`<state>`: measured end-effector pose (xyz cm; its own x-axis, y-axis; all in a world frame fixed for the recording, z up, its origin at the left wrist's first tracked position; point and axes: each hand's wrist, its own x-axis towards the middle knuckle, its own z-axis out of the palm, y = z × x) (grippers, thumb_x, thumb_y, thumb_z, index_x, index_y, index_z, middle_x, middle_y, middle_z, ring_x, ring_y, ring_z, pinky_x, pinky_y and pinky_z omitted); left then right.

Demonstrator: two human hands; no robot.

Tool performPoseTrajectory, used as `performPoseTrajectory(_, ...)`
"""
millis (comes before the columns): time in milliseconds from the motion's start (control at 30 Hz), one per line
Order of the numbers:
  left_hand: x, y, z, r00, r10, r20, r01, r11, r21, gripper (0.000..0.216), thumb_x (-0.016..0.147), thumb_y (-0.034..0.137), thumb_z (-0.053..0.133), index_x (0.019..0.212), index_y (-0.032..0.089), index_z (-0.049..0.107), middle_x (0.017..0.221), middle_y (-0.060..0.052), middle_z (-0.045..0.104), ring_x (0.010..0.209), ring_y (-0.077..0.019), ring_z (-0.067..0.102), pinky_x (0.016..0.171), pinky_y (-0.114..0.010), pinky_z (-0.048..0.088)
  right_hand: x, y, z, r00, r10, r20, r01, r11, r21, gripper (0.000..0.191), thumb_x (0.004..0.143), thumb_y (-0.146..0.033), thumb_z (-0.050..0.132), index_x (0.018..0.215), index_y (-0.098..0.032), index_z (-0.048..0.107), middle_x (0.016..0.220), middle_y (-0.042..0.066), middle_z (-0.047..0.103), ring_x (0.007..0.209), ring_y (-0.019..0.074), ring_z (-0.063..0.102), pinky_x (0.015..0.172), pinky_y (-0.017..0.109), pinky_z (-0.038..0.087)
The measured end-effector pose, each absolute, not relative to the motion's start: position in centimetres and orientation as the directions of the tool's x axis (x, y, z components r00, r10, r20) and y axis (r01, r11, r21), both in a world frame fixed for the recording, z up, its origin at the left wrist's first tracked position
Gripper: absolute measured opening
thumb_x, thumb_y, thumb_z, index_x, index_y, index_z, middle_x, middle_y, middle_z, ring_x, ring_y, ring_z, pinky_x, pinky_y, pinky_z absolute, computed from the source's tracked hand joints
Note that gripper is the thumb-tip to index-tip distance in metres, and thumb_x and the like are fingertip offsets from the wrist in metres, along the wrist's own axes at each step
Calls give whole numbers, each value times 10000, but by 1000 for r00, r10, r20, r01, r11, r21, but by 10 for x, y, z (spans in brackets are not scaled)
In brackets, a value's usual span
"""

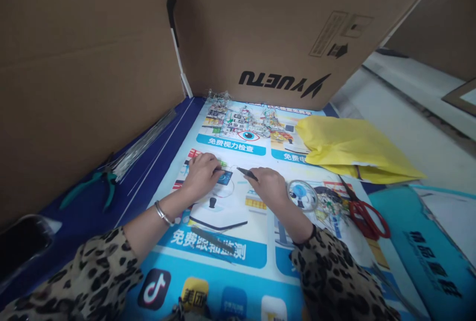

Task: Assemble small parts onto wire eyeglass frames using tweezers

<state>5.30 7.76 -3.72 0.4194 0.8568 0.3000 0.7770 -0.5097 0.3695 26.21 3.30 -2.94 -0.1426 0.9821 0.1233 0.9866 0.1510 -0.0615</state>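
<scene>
My left hand [201, 174] rests on a printed poster [230, 256] that covers the table, fingers curled in a pinch on a thin wire loop [226, 189]. My right hand [268, 186] is closed on a slim dark tool [247, 173] whose tip points left toward the left hand's fingers. Both arms wear leopard-print sleeves, and a silver bangle [162, 213] circles the left wrist. A bundle of thin metal wires [143, 145] lies to the left.
Teal-handled pliers [94, 184] lie at the left by the wires. Red-handled scissors [362, 212], a clear round dish [302, 194] and a yellow bag [349, 147] are on the right. Cardboard boxes [282, 28] wall the back and left. A dark phone [20, 244] sits bottom left.
</scene>
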Motion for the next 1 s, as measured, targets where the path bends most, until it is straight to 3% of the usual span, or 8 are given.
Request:
performPoseTrajectory(400, 64, 82, -40, 419, 856, 304, 785, -510, 352, 91, 780, 168, 504, 731, 179, 580, 906, -70, 557, 915, -230, 463, 813, -379, 340, 259, 34, -31, -173, 980, 102, 984, 176, -16, 270, 870, -420, 448, 850, -212, 618, 799, 40, 650, 763, 168, 553, 630, 261, 295)
performPoseTrajectory(633, 63, 85, -44, 440, 832, 337, 695, -554, 459, 102, 743, 122, 501, 660, 175, 530, 799, -66, 551, 829, -219, 490, 766, -373, 377, 257, 32, -30, -224, 968, 113, 975, 224, 14, 255, 877, -382, 446, 857, -201, 625, 790, 51, 643, 766, 172, 543, 651, 279, 286)
performPoseTrajectory(1000, 59, 84, -41, 402, 845, 352, 617, -534, 578, 88, 780, 133, 462, 708, 182, 474, 730, -31, 510, 739, -173, 488, 669, -296, 398, 259, 30, -31, -302, 940, 160, 953, 290, 92, 149, 841, -249, 487, 857, -184, 620, 769, 67, 623, 772, 192, 515, 663, 301, 260)
